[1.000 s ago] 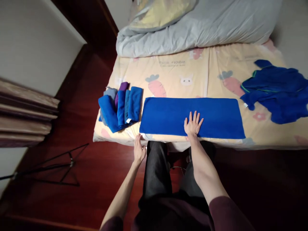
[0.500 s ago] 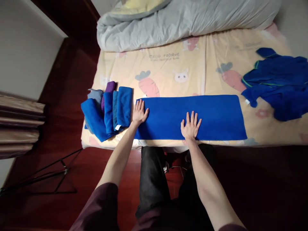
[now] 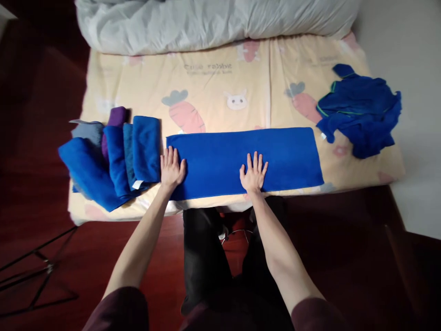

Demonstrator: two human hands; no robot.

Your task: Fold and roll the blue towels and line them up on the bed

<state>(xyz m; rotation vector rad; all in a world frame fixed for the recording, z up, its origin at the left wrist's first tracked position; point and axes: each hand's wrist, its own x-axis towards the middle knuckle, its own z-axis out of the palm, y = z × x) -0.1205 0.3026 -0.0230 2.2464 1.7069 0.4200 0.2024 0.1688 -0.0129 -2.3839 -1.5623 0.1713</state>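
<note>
Head view shows the blue cloth [image 3: 213,163] lying flat as a long rectangle along the near side of the bed [image 3: 217,110], between a group of rolled and folded cloths [image 3: 146,147] on the left and a crumpled blue cloth [image 3: 361,110] on the right. The left hand [image 3: 172,170] rests with palm down across its left short edge, and the right hand [image 3: 254,174] lies flat with spread fingers near the middle, close to the near long edge; the hands are well apart, and neither one pinches the fabric. By its matt surface, I judge that this cloth is light, soft and not fragile, with almost no stiffness, so it would hang down from any point where it is lifted. It is probably not slippery to the skin, but a sideways push could make wrinkles or drag it over the sheet. Good places to take hold seem to be two corners of one short edge, pinched between thumb and fingers; if it has several layers, which I cannot tell, all should be caught together.
</note>
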